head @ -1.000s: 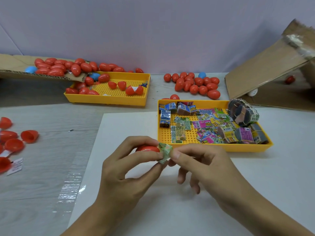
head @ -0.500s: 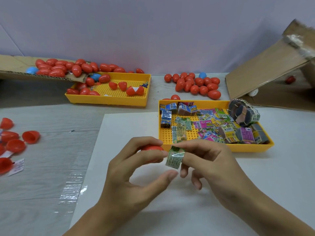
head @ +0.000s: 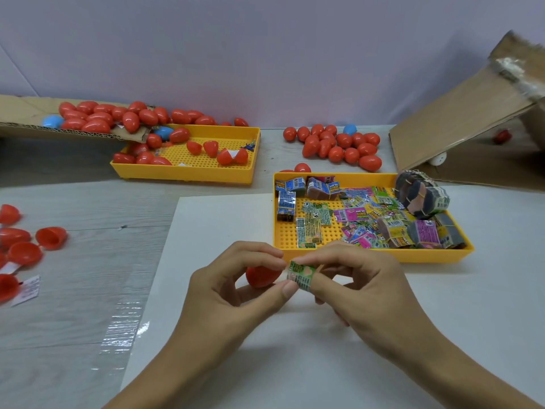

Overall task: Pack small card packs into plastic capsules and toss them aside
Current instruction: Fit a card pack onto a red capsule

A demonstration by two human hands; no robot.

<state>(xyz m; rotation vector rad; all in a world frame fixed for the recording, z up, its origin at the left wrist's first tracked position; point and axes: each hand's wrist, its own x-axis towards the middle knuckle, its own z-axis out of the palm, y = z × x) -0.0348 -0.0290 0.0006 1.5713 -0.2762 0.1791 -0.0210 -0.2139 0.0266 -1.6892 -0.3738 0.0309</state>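
Grey wood-grain covers the tabletop (head: 73,290), and over it, from the centre toward five o'clock, lies a white sheet (head: 442,320) where we work. At one o'clock leans a cardboard flap (head: 460,125). At eleven o'clock sits a yellow tray (head: 188,175) with red capsule halves, and at two o'clock a second yellow tray (head: 383,255) holds the loose card packs (head: 365,219). Closed red capsules (head: 339,143) lie heaped at twelve o'clock; open halves (head: 50,237) rest at nine o'clock.

At the centre, our left hand (head: 224,293) has its fingers curled round a red capsule half (head: 261,276), thumb and forefinger also touching the small green card pack (head: 300,274). Our right hand (head: 362,287) pinches that pack from the three o'clock side, its fingers clenched on the wrapper. The pack sits just beside the half's rim, not yet inside as far as we can tell; which way the half's mouth faces is hidden.

We judge the risk to be a poor fit: the pack looks about as wide as the half, so if it goes in flat or loosely folded it may spring out or keep the capsule from closing. The smooth half could also slip from our left fingers as we push.
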